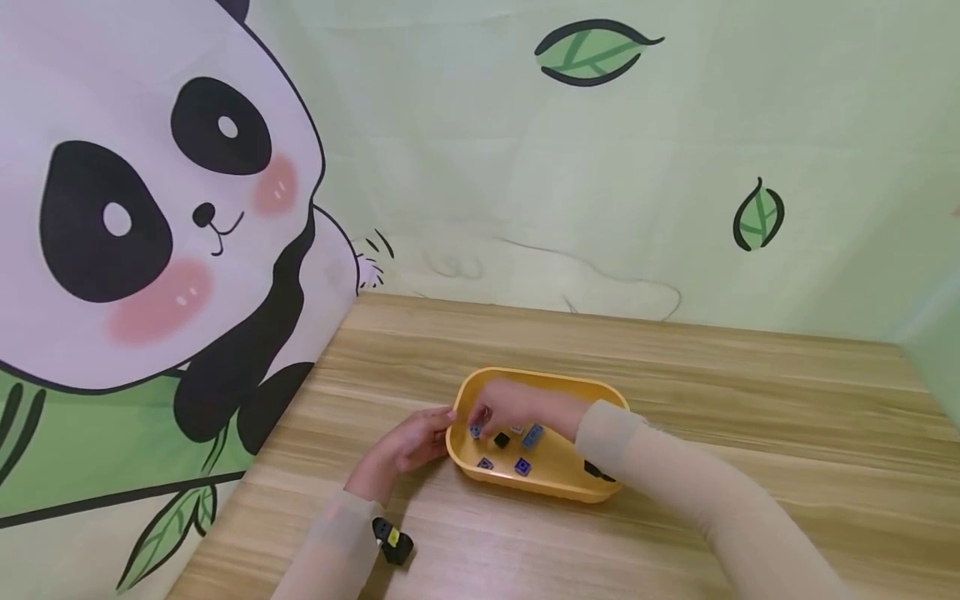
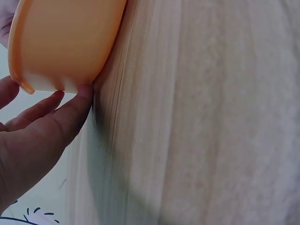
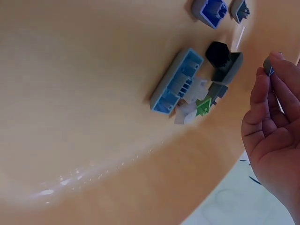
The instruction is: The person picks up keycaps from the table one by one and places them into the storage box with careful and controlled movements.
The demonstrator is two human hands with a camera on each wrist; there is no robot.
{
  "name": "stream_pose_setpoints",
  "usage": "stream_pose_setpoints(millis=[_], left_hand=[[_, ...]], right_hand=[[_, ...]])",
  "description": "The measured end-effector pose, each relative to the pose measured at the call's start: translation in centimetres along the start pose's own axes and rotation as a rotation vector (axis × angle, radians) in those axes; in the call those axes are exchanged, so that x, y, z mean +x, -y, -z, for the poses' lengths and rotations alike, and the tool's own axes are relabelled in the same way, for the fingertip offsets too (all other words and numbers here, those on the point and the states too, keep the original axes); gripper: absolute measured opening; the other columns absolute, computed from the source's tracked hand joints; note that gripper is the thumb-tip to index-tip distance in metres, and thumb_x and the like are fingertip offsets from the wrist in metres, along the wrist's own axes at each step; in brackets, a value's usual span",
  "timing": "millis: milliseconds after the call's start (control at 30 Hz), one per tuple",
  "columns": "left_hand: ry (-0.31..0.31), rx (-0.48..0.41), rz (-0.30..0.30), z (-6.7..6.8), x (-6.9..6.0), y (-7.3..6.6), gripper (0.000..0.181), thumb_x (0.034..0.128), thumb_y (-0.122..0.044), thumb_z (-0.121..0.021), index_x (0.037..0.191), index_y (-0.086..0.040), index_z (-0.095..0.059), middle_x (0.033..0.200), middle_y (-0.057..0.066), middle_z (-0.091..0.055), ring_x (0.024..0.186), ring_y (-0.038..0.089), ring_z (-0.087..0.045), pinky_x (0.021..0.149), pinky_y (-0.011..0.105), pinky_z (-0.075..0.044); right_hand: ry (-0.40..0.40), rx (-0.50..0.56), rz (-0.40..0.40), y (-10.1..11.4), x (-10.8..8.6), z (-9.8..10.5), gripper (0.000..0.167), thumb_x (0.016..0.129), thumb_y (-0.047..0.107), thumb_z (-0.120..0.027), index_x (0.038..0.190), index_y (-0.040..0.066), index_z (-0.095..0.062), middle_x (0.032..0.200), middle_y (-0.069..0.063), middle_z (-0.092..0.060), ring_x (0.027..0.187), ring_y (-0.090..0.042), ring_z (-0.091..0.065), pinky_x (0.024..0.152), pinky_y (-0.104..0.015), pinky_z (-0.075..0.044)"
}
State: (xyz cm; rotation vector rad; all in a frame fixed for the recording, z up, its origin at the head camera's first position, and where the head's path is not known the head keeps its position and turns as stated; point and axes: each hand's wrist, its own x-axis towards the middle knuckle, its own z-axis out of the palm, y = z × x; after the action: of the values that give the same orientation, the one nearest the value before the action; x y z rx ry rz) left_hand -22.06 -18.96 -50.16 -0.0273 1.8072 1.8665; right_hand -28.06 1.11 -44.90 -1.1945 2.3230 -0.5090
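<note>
A yellow-orange plastic tray [image 1: 555, 379] stands on the wooden table with small toy building bricks inside. My left hand [image 1: 420, 439] is at its left end; in the left wrist view the fingertips [image 2: 84, 91] touch the outer wall and rim from outside. Over the tray's left part, my right hand [image 1: 510, 404] pinches a small grey-blue brick [image 3: 268, 66] between thumb and fingers. Beneath it lie a long blue brick [image 3: 176, 82], a dark blue brick [image 3: 211, 11], a black piece [image 3: 218, 54], a green piece [image 3: 204, 107] and pale pieces [image 3: 185, 114].
A grey brick [image 3: 240, 11] lies near the tray's wall. Black wrist devices show at both sleeves, the left one [image 1: 393, 540] more plainly. Behind the wooden table [image 1: 712, 367] hangs a pale green backdrop [image 1: 480, 167] with a painted panda and leaves.
</note>
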Motion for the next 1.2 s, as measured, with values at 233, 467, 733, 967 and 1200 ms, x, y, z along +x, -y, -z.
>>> stream_pose_setpoints(millis=[233,467,733,967,1200], left_hand=[[0.003,0.003,0.001,0.0,0.1,0.2,0.056,0.1094,-0.019,-0.039,0.154,0.014,-0.029,0.138,0.012,-0.062,0.109,0.005,-0.061,0.106,0.030,-0.049],[0.000,0.008,0.001,0.0,0.1,0.3,0.055,0.1097,-0.019,-0.040,0.153,0.013,-0.031,0.134,0.008,-0.062,0.110,0.006,-0.059,0.102,0.028,-0.049],[0.006,-0.023,-0.010,-0.1,0.1,0.3,0.055,0.1096,-0.017,-0.038,0.153,0.014,-0.029,0.121,-0.002,-0.066,0.106,0.003,-0.059,0.097,0.023,-0.050],[0.012,-0.043,-0.027,-0.1,0.0,0.2,0.054,0.1091,-0.016,-0.039,0.151,0.016,-0.030,0.107,-0.011,-0.066,0.102,0.001,-0.060,0.096,0.022,-0.049],[0.006,-0.033,-0.033,0.0,-0.1,0.2,0.053,0.1091,-0.017,-0.040,0.151,0.016,-0.032,0.109,-0.010,-0.067,0.104,0.001,-0.060,0.104,0.027,-0.047]], right_hand=[[0.015,-0.029,0.019,0.2,0.3,-0.8,0.024,0.085,0.006,-0.080,0.109,0.004,-0.079,0.106,-0.008,-0.080,0.094,-0.013,-0.075,0.085,-0.017,-0.055],[0.014,-0.067,0.046,-0.1,0.6,-1.4,0.021,0.085,0.010,-0.081,0.106,0.007,-0.080,0.105,-0.006,-0.081,0.093,-0.012,-0.074,0.085,-0.017,-0.054],[0.039,-0.137,0.075,-0.1,1.0,-2.2,0.019,0.085,0.012,-0.080,0.103,0.009,-0.082,0.100,-0.002,-0.081,0.071,0.002,-0.054,0.074,-0.014,-0.049],[-0.009,-0.218,0.090,0.1,1.0,-2.5,0.019,0.083,0.014,-0.080,0.102,0.011,-0.081,0.097,0.000,-0.080,0.077,-0.005,-0.058,0.081,-0.020,-0.051],[-0.026,-0.220,0.083,0.1,1.3,-2.8,0.018,0.083,0.010,-0.080,0.101,0.010,-0.080,0.094,-0.001,-0.078,0.082,-0.009,-0.063,0.082,-0.021,-0.052]])
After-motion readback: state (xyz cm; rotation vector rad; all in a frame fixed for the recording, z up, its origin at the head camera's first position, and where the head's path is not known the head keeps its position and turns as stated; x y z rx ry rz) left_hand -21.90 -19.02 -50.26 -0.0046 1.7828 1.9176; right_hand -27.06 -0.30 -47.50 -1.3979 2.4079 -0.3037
